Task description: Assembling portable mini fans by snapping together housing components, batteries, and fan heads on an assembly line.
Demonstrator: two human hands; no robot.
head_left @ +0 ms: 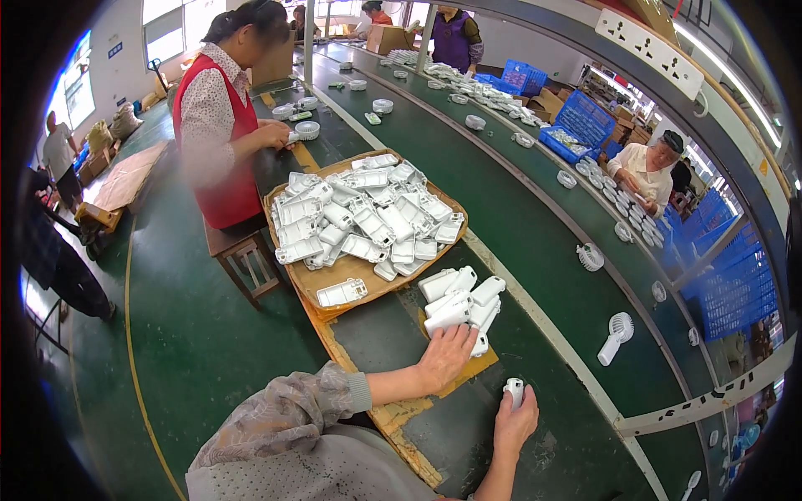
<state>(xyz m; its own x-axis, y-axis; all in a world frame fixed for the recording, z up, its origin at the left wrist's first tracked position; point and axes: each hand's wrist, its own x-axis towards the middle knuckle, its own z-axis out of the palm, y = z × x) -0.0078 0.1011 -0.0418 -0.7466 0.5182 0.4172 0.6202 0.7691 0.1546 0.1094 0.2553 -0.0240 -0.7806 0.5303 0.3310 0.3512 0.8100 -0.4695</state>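
Observation:
My left hand (447, 359) lies against the near side of a small stack of white plastic handle housings (462, 301), its fingers stretched over the closest pieces. Closed around a single white plastic housing (515, 389), my right hand (515, 422) is over the dark work table, right of that stack. One end of the held housing shows dark openings; the fingers hide the rest. Beyond the stack, a cardboard-lined tray (322, 296) bears a large heap of similar white housings (359, 213), with one piece lying apart near its front corner.
A green conveyor belt (535, 242) runs along the right, carrying a white handheld fan (616, 338) and round fan heads. A co-worker in a red vest (225, 125) stands at the far left of the tray beside a wooden stool (251, 259). Another person sits across the belt near blue crates (735, 284).

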